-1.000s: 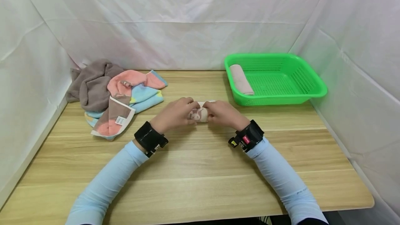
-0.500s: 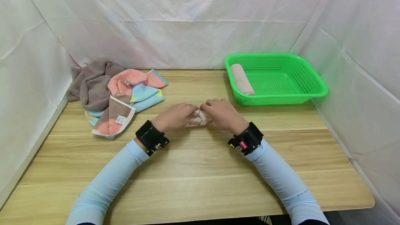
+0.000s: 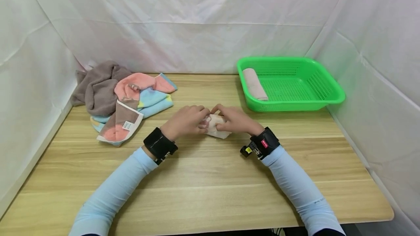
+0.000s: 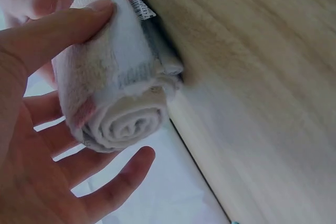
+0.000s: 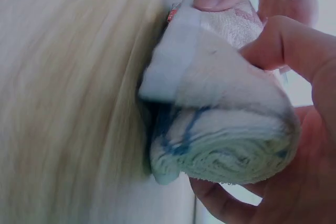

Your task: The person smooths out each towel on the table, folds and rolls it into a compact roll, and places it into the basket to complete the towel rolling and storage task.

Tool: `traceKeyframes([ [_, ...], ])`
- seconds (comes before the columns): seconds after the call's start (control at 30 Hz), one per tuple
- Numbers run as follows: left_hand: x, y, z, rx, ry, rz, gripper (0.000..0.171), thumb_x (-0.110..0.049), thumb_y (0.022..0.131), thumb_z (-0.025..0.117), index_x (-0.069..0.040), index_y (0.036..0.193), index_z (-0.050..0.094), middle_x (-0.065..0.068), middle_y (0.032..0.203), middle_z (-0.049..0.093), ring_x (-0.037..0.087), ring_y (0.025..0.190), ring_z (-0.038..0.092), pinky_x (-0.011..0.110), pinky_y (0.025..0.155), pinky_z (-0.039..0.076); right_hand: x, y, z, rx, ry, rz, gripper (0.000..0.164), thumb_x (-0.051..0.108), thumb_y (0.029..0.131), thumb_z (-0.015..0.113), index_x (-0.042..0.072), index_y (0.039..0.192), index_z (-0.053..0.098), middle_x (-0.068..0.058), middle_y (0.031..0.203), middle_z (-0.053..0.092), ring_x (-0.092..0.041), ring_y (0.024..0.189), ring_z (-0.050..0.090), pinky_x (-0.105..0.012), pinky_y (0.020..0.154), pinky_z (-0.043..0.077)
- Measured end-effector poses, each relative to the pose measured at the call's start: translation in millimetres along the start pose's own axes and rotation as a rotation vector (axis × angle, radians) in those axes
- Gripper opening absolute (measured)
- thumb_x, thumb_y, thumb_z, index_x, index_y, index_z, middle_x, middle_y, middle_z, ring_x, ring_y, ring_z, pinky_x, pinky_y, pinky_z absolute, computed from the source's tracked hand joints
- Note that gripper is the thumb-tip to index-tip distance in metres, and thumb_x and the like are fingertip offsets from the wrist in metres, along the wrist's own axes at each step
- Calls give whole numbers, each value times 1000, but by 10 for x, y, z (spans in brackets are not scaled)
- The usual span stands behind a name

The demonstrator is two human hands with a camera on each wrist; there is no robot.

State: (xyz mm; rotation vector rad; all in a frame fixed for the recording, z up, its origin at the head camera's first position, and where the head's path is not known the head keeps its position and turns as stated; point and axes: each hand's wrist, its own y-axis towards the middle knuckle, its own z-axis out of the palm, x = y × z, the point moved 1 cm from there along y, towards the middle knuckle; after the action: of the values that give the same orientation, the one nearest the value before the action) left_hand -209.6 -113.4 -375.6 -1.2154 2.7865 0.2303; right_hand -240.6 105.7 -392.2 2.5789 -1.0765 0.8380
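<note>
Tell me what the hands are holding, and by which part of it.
A rolled towel: the left hand holds it toward one end, the right hand toward the other.

The rolled towel (image 4: 113, 66) is off-white with a reddish-brown print and white band; the basket (image 3: 285, 105) is bright green, the roll (image 3: 255, 84) inside pale pinkish-beige. The towel pile (image 3: 101, 94) mixes grey-brown, coral, light blue and yellow. The worktop (image 3: 203, 192) shows light-brown woodgrain.
</note>
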Motion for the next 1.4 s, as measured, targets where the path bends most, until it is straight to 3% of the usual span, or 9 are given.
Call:
traceKeyframes([
  [0.17, -15, 9, -20, -32, 60, 23, 53, -29, 78, 89, -8, 120, 65, 7, 103, 70, 22, 84, 68, 40, 74, 57, 3, -23, -37, 69, 368, 56, 47, 13, 94, 65, 15, 136, 44, -17, 121, 69, -20, 96, 69, -30, 73, 57],
  [0.3, -26, 10, -49, -86, 125, 67, 43, -25, 83, 86, -8, 116, 64, 6, 94, 69, 23, 78, 66, 41, 68, 56, 41, -41, -89, 123, 536, 82, 45, 12, 99, 62, 14, 139, 41, -20, 120, 67, -23, 97, 68, -30, 78, 56],
  [0.57, -41, -9, -143, -288, 232, 108, 36, -13, 86, 81, -12, 118, 66, 6, 108, 72, 29, 101, 69, 48, 86, 57, 51, -40, -135, 140, 834, 140, 42, 35, 100, 58, 15, 136, 46, -7, 118, 65, -17, 96, 65, -31, 85, 53],
  [0.73, -103, -20, -170, -452, 280, 192, 36, -13, 86, 82, -14, 119, 68, 5, 113, 71, 28, 108, 68, 45, 88, 57, 62, -34, -67, 385, 1219, -7, 63, 53, 101, 58, 4, 139, 46, -14, 122, 66, -24, 108, 68, -36, 93, 56],
  [0.83, -135, -34, -177, -529, 315, 222, 32, -11, 86, 82, -15, 114, 68, 4, 110, 70, 26, 108, 67, 44, 86, 57, 93, -17, -29, 527, 1339, -72, 68, 50, 98, 65, -2, 137, 46, -21, 121, 68, -31, 112, 69, -43, 97, 57],
  [1.0, -134, -39, -188, -528, 342, 227, 34, -10, 84, 83, -17, 113, 66, 3, 109, 69, 27, 109, 66, 45, 88, 57, 148, -13, -71, 509, 1327, -22, 46, 28, 99, 67, 6, 134, 47, -18, 110, 68, -32, 95, 72, -47, 90, 59],
  [1.1, -129, -41, -190, -469, 346, 205, 39, -12, 83, 85, -18, 117, 67, 3, 109, 69, 27, 110, 65, 45, 89, 56, 195, -33, -115, 433, 1199, 72, 40, 20, 101, 58, 8, 137, 45, -15, 107, 64, -30, 87, 71, -46, 86, 61],
  [1.27, -120, -52, -182, -367, 329, 154, 42, -12, 84, 84, -20, 121, 65, 4, 110, 67, 28, 108, 64, 46, 87, 55, 313, -58, -142, 306, 947, 220, 47, 19, 103, 47, 7, 148, 39, -14, 111, 61, -23, 88, 67, -48, 86, 61],
  [1.4, -101, -55, -191, -353, 263, 123, 50, -13, 88, 81, -21, 133, 60, 9, 126, 64, 32, 119, 62, 51, 91, 55, 377, -72, -180, 252, 865, 252, 58, 22, 103, 43, 13, 159, 30, -13, 112, 62, -19, 89, 65, -40, 85, 60],
])
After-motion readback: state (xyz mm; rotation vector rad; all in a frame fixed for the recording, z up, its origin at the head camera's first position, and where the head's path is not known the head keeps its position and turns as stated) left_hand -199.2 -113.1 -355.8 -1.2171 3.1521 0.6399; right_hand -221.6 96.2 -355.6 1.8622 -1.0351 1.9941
